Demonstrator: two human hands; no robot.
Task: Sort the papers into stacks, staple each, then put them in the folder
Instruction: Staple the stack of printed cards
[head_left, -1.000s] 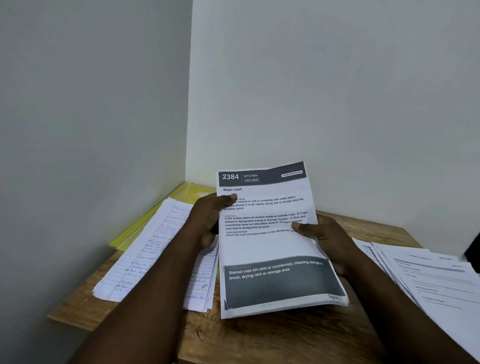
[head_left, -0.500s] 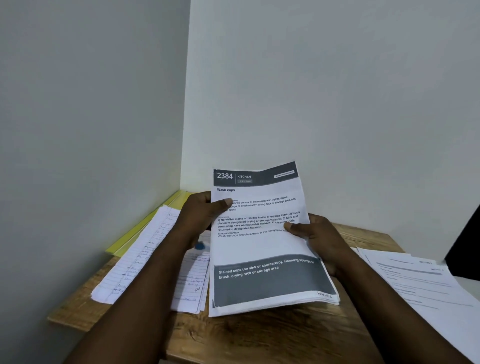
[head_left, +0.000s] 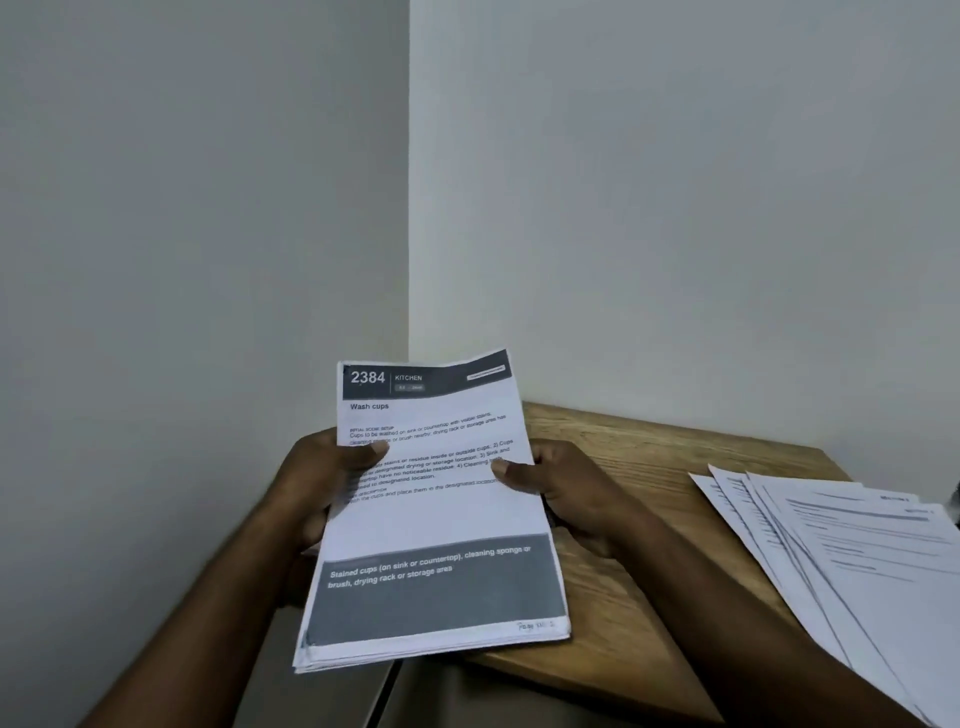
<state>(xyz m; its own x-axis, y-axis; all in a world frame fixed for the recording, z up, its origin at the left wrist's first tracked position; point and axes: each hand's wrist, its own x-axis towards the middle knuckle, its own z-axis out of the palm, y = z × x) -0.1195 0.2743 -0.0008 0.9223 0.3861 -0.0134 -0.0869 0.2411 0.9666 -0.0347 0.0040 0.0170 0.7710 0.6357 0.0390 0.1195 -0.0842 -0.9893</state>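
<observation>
Gripping long edges of the paper stack (head_left: 436, 519), left hand (head_left: 314, 483) and right hand (head_left: 569, 493), header end away.

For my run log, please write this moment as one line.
left hand: grips paper stack | right hand: grips same stack | loose papers: fanned on table, right

Two plain, pale grey-white walls meet in a straight vertical corner (head_left: 409, 208). The left wall (head_left: 197, 208) looks slightly dimmer than the right wall (head_left: 675, 182). Both are bare and smooth, under soft, even light. A wooden table (head_left: 649, 467) stands with its far edge against the right wall, its top light brown with visible grain. Below its front edge lies a blurred grey surface (head_left: 426, 696) with a darker seam.
</observation>
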